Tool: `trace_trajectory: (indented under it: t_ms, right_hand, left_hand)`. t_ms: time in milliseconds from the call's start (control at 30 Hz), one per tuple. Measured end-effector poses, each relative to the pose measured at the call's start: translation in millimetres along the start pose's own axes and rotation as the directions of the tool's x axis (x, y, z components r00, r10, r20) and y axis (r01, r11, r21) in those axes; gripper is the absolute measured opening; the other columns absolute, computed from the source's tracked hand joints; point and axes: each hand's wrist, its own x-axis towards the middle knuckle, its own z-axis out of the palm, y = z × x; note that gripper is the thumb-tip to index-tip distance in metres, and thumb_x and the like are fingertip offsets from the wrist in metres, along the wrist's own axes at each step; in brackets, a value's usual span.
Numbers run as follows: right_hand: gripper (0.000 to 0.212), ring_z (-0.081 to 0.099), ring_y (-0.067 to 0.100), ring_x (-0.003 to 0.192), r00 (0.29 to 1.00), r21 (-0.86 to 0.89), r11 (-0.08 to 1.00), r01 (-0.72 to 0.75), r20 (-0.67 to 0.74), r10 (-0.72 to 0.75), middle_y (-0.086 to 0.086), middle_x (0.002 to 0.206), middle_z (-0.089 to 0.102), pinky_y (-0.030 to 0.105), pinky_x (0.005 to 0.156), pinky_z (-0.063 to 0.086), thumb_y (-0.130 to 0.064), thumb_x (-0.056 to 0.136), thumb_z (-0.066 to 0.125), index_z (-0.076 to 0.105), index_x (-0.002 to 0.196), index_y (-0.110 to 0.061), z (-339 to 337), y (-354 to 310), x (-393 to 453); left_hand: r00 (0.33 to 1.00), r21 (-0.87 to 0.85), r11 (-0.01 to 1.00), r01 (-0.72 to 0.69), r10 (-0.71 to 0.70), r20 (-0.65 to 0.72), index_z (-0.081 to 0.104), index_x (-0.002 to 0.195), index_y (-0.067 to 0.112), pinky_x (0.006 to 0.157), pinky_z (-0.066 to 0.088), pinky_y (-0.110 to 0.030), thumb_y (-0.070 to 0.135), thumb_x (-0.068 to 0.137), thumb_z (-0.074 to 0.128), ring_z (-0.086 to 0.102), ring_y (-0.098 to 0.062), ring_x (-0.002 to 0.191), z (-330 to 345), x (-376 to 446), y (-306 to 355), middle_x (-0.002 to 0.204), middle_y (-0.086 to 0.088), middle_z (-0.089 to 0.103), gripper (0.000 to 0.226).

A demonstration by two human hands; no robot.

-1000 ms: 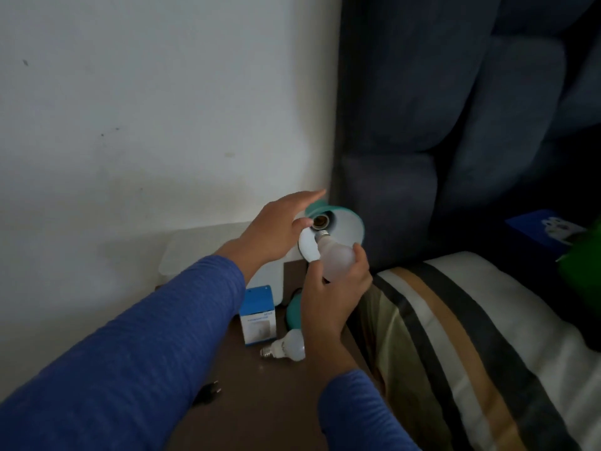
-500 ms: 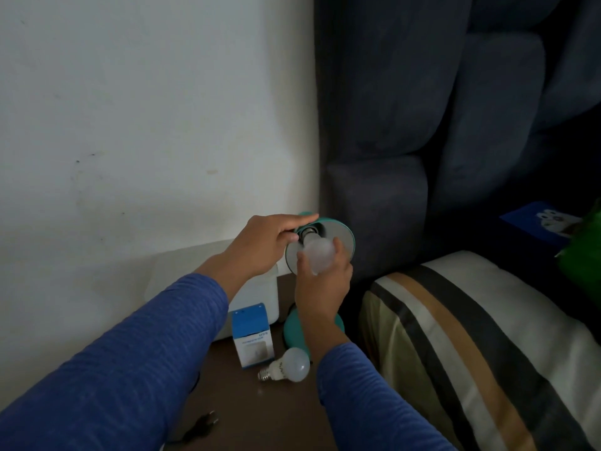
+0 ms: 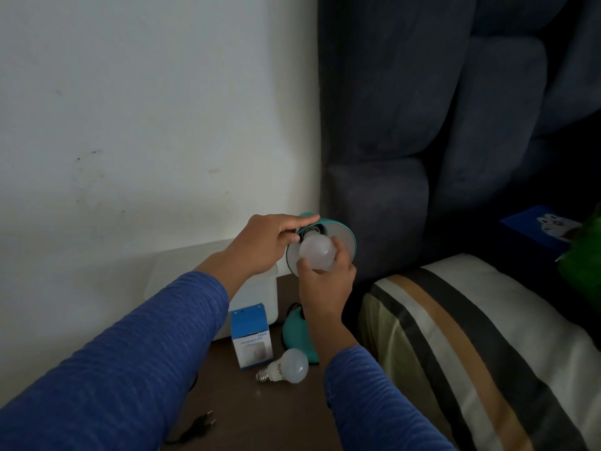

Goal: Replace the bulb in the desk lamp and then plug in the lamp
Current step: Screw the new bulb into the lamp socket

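Frosted bulb (image 3: 317, 252) sat at socket, right hand (image 3: 325, 281) cupping it; left hand (image 3: 263, 244) gripped teal shade (image 3: 341, 234). Risk: cross-threading if bulb tilted, or shade twisting.

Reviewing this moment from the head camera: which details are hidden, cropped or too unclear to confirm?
- Socket thread, head view: the held bulb and lamp shade hide how far it is screwed in.
- Lamp neck: covered by the right hand.
- Plug cord: cut off by the bottom edge.
- Bulb box print: too small to read.
- Left hand fingertips: hidden behind the shade.
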Motion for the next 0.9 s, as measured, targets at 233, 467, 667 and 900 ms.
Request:
trace_trajectory:
  t_ms: [233,467,667,900]
  right_hand:
    - [0.068,0.052,0.020,0.110,0.999,-0.004,1.000,-0.008,-0.050,0.008,0.009,0.130,0.042,0.019,0.079,0.042,-0.036,0.084,0.066,0.033,0.142,-0.021,1.2,3.2,0.1]
    - [0.053,0.060,0.015,0.089,0.999,0.058,0.998,-0.001,-0.052,0.004,0.007,0.126,0.048,0.022,0.073,0.048,-0.031,0.080,0.071,0.047,0.126,-0.021,2.7,3.8,-1.1]
    - [0.069,0.060,0.008,0.081,0.999,0.090,0.996,-0.025,-0.026,0.028,0.005,0.128,0.047,0.028,0.078,0.051,-0.024,0.078,0.071,0.034,0.137,-0.026,-0.3,2.7,1.5]
    - [0.056,0.057,0.008,0.077,0.991,0.113,0.986,-0.119,-0.048,0.125,0.008,0.120,0.059,0.020,0.070,0.047,-0.036,0.078,0.072,0.044,0.123,-0.017,1.2,5.2,2.7]
  left_hand:
    - [1.000,-0.005,1.000,0.003,-0.003,0.004,0.052,0.129,0.037,0.087,0.043,-0.014,0.006,0.095,0.050,0.062,-0.018,0.106,-0.1,0.5,-1.6,0.126,0.000,0.064,0.047]
    - [1.000,-0.003,1.000,-0.004,0.004,-0.007,0.051,0.130,0.037,0.087,0.044,-0.017,0.005,0.095,0.050,0.061,-0.018,0.108,0.6,0.5,-0.5,0.128,0.001,0.062,0.048]
    - [1.000,-0.007,1.000,-0.010,0.010,-0.001,0.052,0.131,0.034,0.086,0.037,-0.010,0.004,0.095,0.050,0.054,-0.004,0.108,0.4,-0.3,0.4,0.132,0.002,0.059,0.047]
    - [1.000,0.017,1.000,-0.004,0.004,-0.012,0.053,0.130,0.033,0.063,0.036,0.008,0.004,0.095,0.050,0.060,0.001,0.081,-0.1,0.2,2.5,0.128,0.002,0.062,0.046]
